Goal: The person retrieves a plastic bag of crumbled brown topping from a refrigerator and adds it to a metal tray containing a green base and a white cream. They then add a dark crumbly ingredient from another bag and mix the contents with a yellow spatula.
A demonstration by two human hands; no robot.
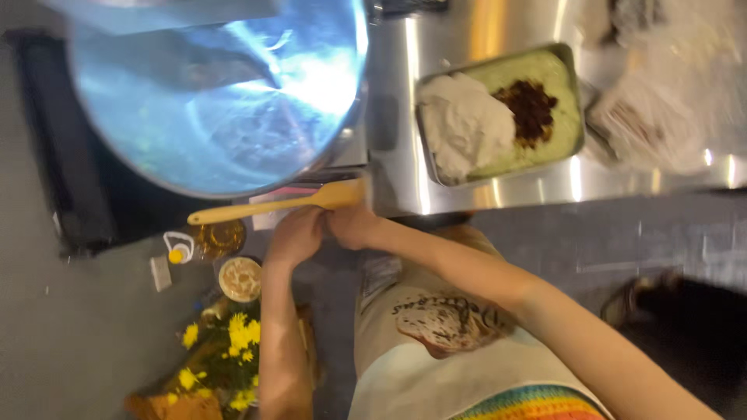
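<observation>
A wooden spatula (272,206) lies nearly level at the front edge of a steel counter (467,194), its blade pointing right. My left hand (297,233) is curled just under the handle. My right hand (354,225) is curled under the blade end and touches the left hand. Motion blur hides whether either hand grips the spatula. Above them is a large shiny steel pan (218,93). To its right a steel tray (577,93) holds a green mixture, a white lump and a dark heap.
Clear wrapped packets (646,124) lie on the counter at the right. On the grey floor at the left stand a yellow-capped bottle (177,253), a round tub of beige stuff (240,278) and yellow flowers (233,350). Another person's shoe (642,299) is at the right.
</observation>
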